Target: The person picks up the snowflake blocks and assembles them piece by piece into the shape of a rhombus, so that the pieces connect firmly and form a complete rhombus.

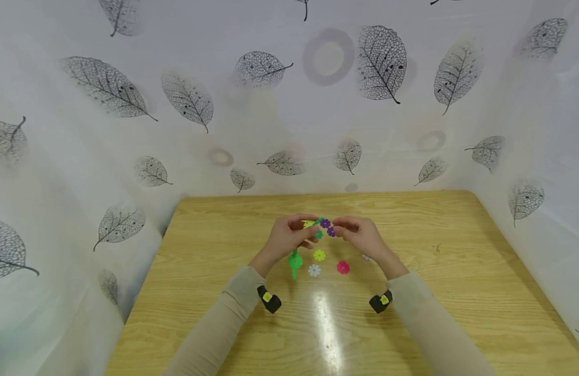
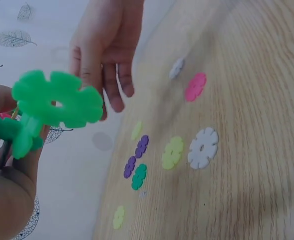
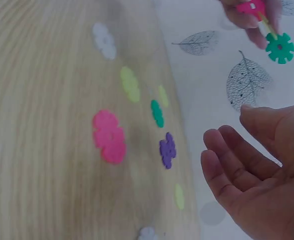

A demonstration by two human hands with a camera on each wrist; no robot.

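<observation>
My left hand grips a joined piece made of notched flower-shaped plastic discs. A bright green disc sticks out from it in the left wrist view, hanging below the hand in the head view. Also part of the piece are a darker green disc and a pink disc, partly hidden by fingers. My right hand holds nothing, its fingers loosely bent, a short way to the right of the left hand. Beyond and below the hands, two purple discs and a teal-green disc lie on the table.
Loose discs lie flat on the wooden table: a yellow one, a white one, a pink one and several others. Leaf-patterned white cloth hangs behind the table and along both sides.
</observation>
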